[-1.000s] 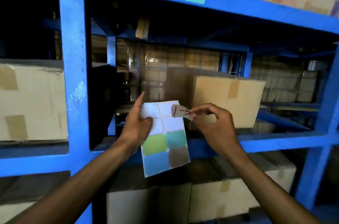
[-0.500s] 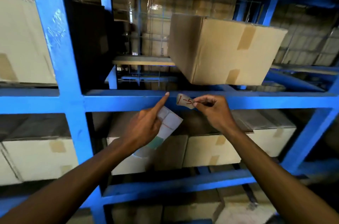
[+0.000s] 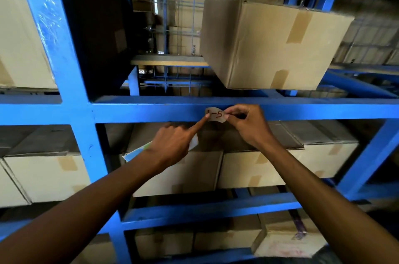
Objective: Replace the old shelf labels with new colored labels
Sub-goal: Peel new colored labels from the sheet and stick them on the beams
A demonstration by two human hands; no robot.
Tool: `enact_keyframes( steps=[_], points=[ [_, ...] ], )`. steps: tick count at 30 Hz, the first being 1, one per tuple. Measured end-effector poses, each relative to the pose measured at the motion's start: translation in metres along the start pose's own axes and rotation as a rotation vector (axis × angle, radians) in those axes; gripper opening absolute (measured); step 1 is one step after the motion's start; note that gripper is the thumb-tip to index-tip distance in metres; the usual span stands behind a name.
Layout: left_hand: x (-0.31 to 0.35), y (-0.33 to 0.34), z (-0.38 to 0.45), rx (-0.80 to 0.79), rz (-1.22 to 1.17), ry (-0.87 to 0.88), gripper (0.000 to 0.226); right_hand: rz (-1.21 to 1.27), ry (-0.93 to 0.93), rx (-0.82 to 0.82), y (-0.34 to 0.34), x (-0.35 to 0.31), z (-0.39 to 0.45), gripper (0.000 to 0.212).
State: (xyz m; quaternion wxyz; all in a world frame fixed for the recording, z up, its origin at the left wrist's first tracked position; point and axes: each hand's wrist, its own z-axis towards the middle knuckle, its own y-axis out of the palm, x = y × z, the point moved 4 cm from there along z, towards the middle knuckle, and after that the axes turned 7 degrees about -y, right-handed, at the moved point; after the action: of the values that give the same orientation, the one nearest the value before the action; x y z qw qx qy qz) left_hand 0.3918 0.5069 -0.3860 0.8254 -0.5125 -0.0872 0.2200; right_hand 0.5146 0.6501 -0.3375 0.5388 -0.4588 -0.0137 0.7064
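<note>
The painted metal shelving frame (image 3: 151, 110) was bright blue, scuffed paler on its left upright. A small pale tan paper label (image 3: 216, 115) bore red handwritten marks reading "-5". The large cardboard box (image 3: 269, 45) on the upper right shelf was plain brown with darker tan tape strips. A white sheet of label stickers (image 3: 138, 152) showed green and light blue edges. The lower cartons (image 3: 49, 177) were cream-coloured.
</note>
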Motion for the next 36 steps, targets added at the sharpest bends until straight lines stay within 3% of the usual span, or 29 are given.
enact_keyframes(
  steps=[7,25,36],
  points=[
    [-0.003,0.012,0.004,0.051,0.14,0.007,0.097,-0.023,0.0,0.047,0.0,0.002,0.004,0.014],
    [-0.011,0.019,0.005,0.052,0.106,-0.021,0.112,-0.107,0.009,0.107,0.001,0.003,0.002,0.014],
    [-0.006,0.015,0.005,0.038,0.054,-0.049,0.096,-0.169,0.042,0.057,-0.001,0.003,0.008,0.01]
  ],
)
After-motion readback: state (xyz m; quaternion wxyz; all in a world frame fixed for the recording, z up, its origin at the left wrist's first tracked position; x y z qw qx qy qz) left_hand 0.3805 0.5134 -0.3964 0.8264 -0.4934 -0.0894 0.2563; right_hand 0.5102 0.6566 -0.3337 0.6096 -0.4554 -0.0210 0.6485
